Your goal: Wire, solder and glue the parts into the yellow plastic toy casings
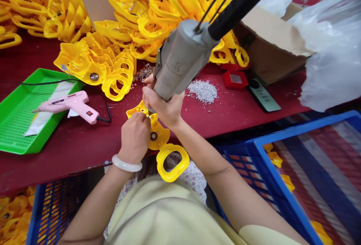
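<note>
My right hand [165, 104] is wrapped round the lower end of a grey electric screwdriver [180, 58], which hangs tilted with a thick black sleeve at its top. Below it a yellow plastic shell [160, 136] with an oval ring handle lies at the table's front edge, the handle jutting over my lap. My left hand [135, 134], a white bangle at its wrist, is closed at the shell's left side. The fingertips and the screwdriver's tip are mostly hidden. A pile of small silver screws [203, 91] lies right of my right hand, and small brownish metal parts [145, 72] lie behind it.
Stacked yellow shells [113, 60] line the back of the red table [121, 181]. A pink glue gun [72, 105] rests partly on a green tray [34, 139] at left. A phone [265, 96], a red box [235, 79] and a blue crate [258, 143] are at right.
</note>
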Demonstrator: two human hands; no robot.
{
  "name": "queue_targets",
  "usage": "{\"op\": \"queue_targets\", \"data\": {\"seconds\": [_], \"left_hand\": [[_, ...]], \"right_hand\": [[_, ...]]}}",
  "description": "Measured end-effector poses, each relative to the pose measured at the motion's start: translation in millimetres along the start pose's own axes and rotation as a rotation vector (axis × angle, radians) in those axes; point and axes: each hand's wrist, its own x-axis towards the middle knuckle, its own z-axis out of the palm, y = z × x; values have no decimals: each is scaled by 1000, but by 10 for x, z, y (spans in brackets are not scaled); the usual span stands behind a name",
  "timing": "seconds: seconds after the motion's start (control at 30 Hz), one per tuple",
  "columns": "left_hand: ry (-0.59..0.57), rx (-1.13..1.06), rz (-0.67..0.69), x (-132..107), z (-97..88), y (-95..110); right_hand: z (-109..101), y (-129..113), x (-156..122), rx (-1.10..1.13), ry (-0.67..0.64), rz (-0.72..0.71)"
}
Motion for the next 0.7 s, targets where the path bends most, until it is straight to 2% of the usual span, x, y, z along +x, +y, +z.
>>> {"op": "queue_targets", "data": {"seconds": [0.1,0.17,0.3,0.4,0.47,0.5,0.6,0.7], "left_hand": [[-22,35,9,-15,-34,10],[-61,11,7,-34,-88,3],[-55,-61,-112,-31,-216,-102],[-31,-70,-91,26,-227,-266],[-123,-175,-41,64,-184,-373],[-208,-231,-54,73,-161,-412],[-399,-253,-179,36,-140,-438],[-416,-106,-277,-101,-223,-341]], "right_hand": [[-4,-247,28,180,158,48],[-92,-453,21,246,232,25],[-493,-685,-45,196,265,-172],[-873,-629,-140,-4,394,-105],[-1104,-551,-211,-163,434,-53],[-1207,-518,-243,-234,443,-32],[-1476,-460,-313,-368,455,-45],[-1748,-415,-349,-444,443,-98]]}}
